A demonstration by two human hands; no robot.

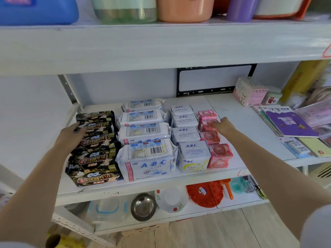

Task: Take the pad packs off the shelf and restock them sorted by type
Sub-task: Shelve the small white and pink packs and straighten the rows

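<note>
**Packs sorted in four rows; the job looks nearly done**

On the shelf (223, 108) the packs stand in four neat front-to-back rows, each of one type: black packs (95, 158) on the left, then big white packs (145, 133), small white packs (186, 135) and pink packs (220, 154). No pack lies loose or out of its row, so the sorting seems finished — what is left is probably only squaring up the rows.

The left hand (71, 135) lies flat on the black row near its back, fingers fairly straight and holding nothing. The right hand (224, 126) reaches to the second pink pack from the back, with its fingertips on it. Whether it pinches the pack or only touches it cannot be told.

Both white types read "ABC", and the front pack of each also shows "KMS". The big ones carry barcodes on top. The black packs show a large "420" among Chinese characters. The pink labels are too small to read.
</note>
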